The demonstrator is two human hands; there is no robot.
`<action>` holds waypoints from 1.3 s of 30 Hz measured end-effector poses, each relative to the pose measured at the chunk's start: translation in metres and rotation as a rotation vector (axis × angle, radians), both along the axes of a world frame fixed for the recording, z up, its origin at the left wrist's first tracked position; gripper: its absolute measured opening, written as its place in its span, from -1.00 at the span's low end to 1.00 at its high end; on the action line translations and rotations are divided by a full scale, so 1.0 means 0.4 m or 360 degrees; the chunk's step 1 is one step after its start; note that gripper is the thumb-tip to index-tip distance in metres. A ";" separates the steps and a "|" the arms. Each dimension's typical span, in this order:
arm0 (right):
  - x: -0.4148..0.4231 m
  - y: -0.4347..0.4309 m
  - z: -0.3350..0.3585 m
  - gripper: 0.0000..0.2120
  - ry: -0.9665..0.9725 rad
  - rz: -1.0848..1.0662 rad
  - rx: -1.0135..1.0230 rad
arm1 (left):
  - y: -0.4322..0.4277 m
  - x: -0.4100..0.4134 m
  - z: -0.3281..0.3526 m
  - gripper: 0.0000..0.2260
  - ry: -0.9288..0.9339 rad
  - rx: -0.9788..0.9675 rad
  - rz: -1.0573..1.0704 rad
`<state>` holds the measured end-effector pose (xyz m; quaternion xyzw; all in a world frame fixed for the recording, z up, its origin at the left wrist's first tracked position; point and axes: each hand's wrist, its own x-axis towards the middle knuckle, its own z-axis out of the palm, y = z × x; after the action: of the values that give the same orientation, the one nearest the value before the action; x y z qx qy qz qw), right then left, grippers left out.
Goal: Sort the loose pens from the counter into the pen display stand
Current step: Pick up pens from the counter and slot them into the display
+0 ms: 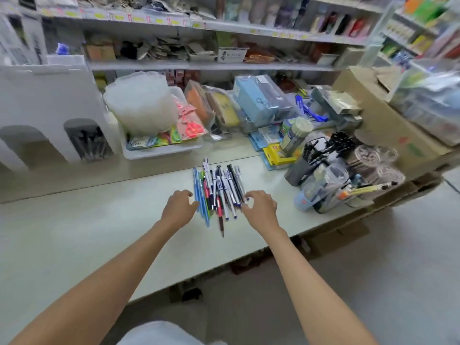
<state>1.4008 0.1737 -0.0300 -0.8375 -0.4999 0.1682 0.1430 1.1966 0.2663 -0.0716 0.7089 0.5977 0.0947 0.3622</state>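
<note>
The loose pens (219, 192) lie in a rough bundle on the worktop (99, 220), between my left hand (178, 207) and right hand (261, 207). Both hands curl loosely at the bundle's sides and grip nothing yet; I cannot tell whether the fingertips touch the outer pens. The pens look light, stiff and smooth, likely to roll, so I would pinch each one mid-barrel. The white pen display stand (49, 95) is well apart, far left; one arched slot (87, 143) holds dark pens.
</note>
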 end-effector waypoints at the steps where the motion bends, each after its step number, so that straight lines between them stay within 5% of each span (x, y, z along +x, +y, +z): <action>1: 0.031 0.008 -0.005 -0.69 0.0019 0.0006 0.0000 | 0.013 0.038 -0.014 -0.57 0.0010 -0.0031 0.0035; 10: 0.212 0.095 -0.119 -0.62 0.0180 0.0184 -0.0060 | -0.002 0.215 -0.098 0.03 0.0119 -0.0134 0.0309; 14: 0.243 0.137 -0.154 -0.60 0.0237 0.0324 -0.0046 | -0.015 0.198 -0.113 0.14 0.0081 -0.0149 0.0275; 24: 0.244 0.225 -0.224 -0.57 0.0380 0.0544 0.0136 | 0.024 0.232 -0.094 -0.13 0.0131 0.0088 0.0794; 32: 0.231 0.211 -0.279 -0.28 0.0375 0.0738 0.0144 | 0.079 0.336 -0.079 -0.01 0.0457 -0.0164 0.0874; 39: 0.226 0.206 -0.298 -0.31 0.0151 0.0762 0.0199 | 0.075 0.350 -0.081 -0.40 0.0145 -0.0146 0.0870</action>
<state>1.4912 0.2560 -0.1494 -0.6758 -0.6863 0.2051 0.1738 1.3368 0.2963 -0.1039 0.5078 0.7860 0.1297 0.3279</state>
